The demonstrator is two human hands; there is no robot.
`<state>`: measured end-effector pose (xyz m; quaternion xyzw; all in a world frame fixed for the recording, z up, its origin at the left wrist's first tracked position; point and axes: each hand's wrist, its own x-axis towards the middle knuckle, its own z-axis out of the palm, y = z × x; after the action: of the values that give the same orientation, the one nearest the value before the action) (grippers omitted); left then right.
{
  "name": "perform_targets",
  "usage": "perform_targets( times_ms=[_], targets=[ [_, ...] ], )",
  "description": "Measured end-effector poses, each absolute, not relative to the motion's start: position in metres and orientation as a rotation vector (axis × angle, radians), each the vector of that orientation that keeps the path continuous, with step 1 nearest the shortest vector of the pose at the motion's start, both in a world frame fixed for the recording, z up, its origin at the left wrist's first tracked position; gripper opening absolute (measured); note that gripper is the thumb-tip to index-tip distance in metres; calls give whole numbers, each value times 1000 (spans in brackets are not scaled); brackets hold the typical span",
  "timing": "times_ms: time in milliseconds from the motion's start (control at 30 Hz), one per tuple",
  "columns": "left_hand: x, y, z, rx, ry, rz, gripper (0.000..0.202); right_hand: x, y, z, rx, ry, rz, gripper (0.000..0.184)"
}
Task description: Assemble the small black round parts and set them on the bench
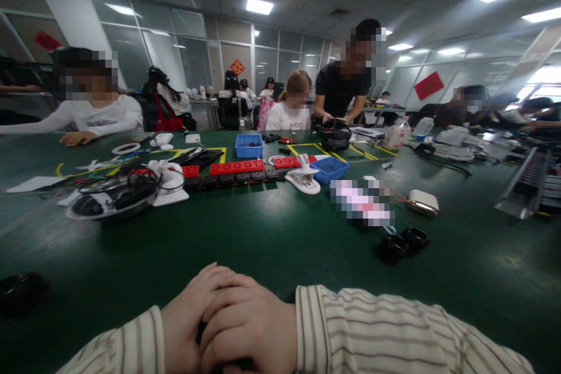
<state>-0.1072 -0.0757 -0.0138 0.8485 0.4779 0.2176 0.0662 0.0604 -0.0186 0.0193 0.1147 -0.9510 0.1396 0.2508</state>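
Observation:
Both hands rest together at the near edge of the green table, in striped sleeves. My right hand lies over my left hand, its fingers curled and closed around it. Most of my left hand's fingers are covered by the right. Something dark shows in the gap between the two hands, too hidden to name. Farther right on the table lie two black ring-shaped pieces, apart from my hands. Another dark round piece sits at the far left edge.
Ahead run red and black socket strips, a white clip base, blue bins and a metal bowl with cables. A blurred phone-like item and a gold-edged box lie right. Several people sit or stand beyond.

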Motion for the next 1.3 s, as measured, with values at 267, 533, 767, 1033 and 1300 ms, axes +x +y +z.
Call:
perform_targets(
  times_ms=[267,533,767,1033,1300],
  targets=[
    [-104,-77,-13,2501,1544,673,74,59,-23,12,-235,-2293,422,48],
    [-103,-72,-2,2454,1461,614,39,60,-22,17,-177,-2527,422,23],
    [-113,-67,-10,2487,1345,592,61,64,-21,19,225,-2659,430,7],
    [-109,-74,-9,2574,1390,603,77,64,-23,19,119,-2519,397,25],
    [-102,-75,-8,2522,1513,630,56,62,-25,16,-198,-2463,386,28]
  ],
)
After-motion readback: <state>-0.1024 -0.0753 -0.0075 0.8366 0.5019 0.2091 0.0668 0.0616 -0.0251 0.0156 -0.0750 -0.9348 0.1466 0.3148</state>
